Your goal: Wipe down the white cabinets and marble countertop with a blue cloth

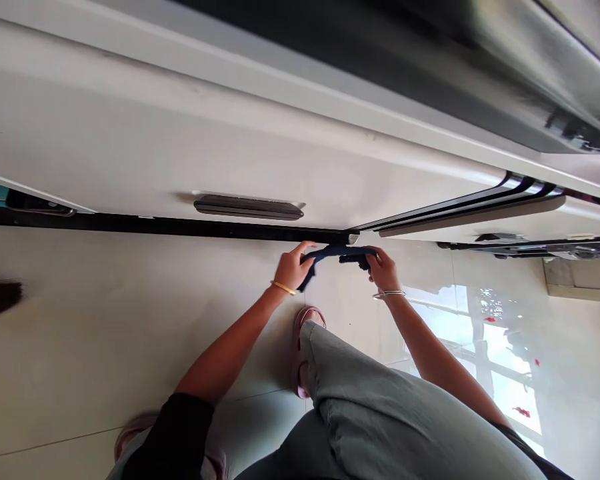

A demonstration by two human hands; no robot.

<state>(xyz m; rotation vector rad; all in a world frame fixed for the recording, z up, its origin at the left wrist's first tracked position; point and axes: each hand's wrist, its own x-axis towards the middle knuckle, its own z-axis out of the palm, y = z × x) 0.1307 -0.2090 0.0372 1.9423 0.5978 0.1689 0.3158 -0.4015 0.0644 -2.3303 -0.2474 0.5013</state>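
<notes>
A dark navy cloth (336, 251) is stretched between my two hands, low in front of a white cabinet front (145, 140). My left hand (293, 268), with a gold bangle at its wrist, grips the left end, where a corner of the fabric hangs down. At the right end my right hand (383, 269), wearing a silver bangle, pinches the fabric between thumb and fingers. The middle of the cloth lies close to the end of a black base strip (260, 231); I cannot tell whether they touch.
The cabinet front has a recessed grey handle (249, 207). A glossy dark surface (430, 73) runs above. My feet in pink sandals (300, 373) stand on the shiny tiled floor (105, 320). Something dark brown (0, 300) juts in at the left edge.
</notes>
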